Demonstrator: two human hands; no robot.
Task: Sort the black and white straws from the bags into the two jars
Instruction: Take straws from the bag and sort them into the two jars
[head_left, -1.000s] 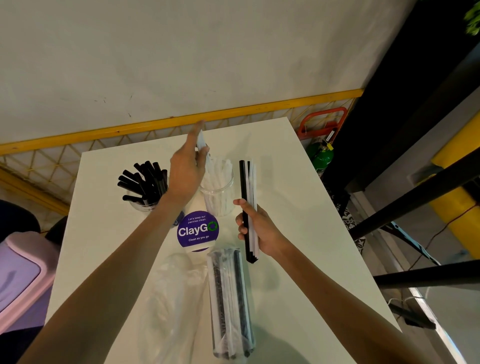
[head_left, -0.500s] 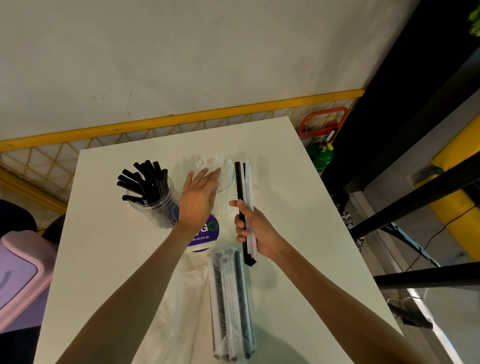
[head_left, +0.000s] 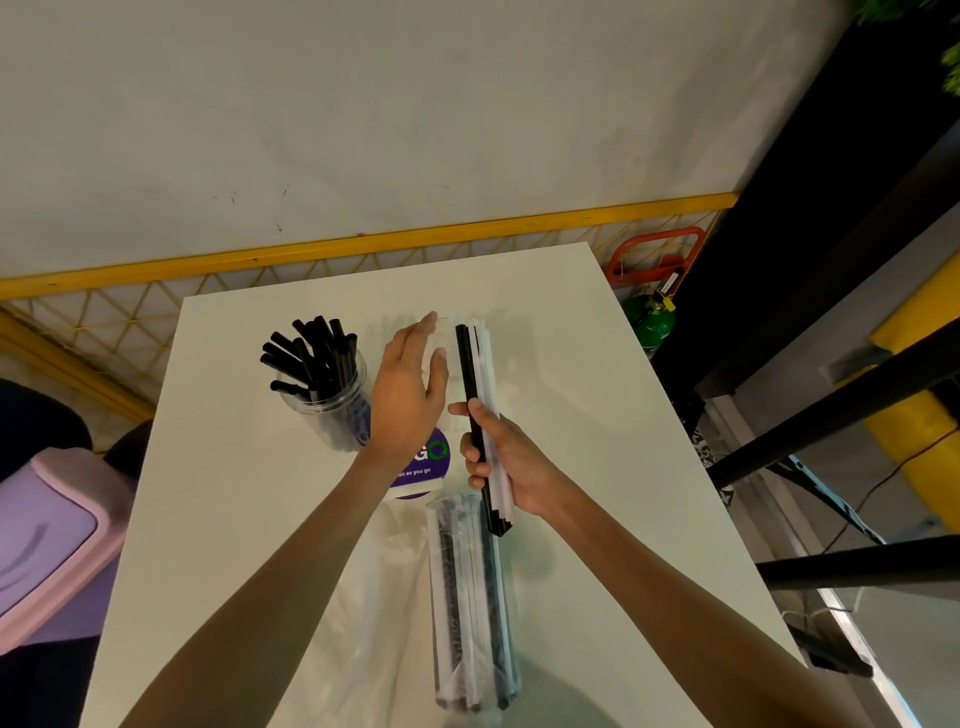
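Clutching long black and white straws (head_left: 471, 374) in right grip (head_left: 511, 462), left grip (head_left: 408, 400) spread.

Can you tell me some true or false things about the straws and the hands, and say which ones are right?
1. The jar beside the left hand holds black straws. True.
2. The right hand is empty. False: it grips a bundle of black and white straws.
3. The left hand pinches a straw. False: its fingers are straight and no straw shows in it.
4. A bag of straws lies on the table. True.
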